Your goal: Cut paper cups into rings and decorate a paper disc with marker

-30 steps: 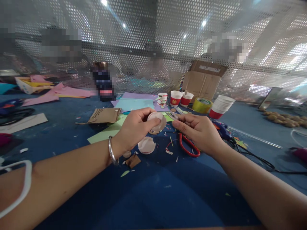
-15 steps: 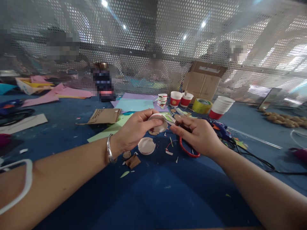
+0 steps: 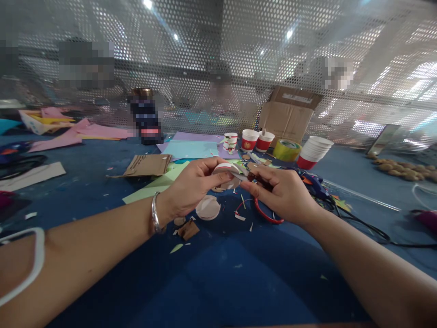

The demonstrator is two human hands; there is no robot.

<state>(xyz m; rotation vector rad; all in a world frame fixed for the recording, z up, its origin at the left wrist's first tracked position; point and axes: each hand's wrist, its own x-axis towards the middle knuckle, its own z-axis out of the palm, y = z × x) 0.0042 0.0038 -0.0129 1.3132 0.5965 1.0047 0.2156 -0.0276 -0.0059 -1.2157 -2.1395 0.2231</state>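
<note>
My left hand (image 3: pixel 189 187) pinches a round white paper cup piece (image 3: pixel 222 168) with a red line around its edge, thumb on the near side. My right hand (image 3: pixel 285 189) is closed around scissors whose red handle (image 3: pixel 269 217) loops below the fingers. The scissor blades meet the right edge of the cup piece; my fingers partly hide them. Below lies a round white paper disc (image 3: pixel 208 208) with a notched rim. Beside it are a torn brown cardboard scrap (image 3: pixel 188 230) and several small paper trimmings.
Behind my hands stand a small striped cup (image 3: pixel 230 142), red-and-white paper cups (image 3: pixel 250 140), yellow tape (image 3: pixel 287 150) and a cup stack (image 3: pixel 314 152). A blue glue gun (image 3: pixel 312 182) with a black cable lies right. Cardboard (image 3: pixel 147 165) and coloured paper (image 3: pixel 194 149) lie left of centre.
The cup piece has tilted slightly in my left hand, and the scissor blades have shifted a little against its edge. Both hands keep their hold.
</note>
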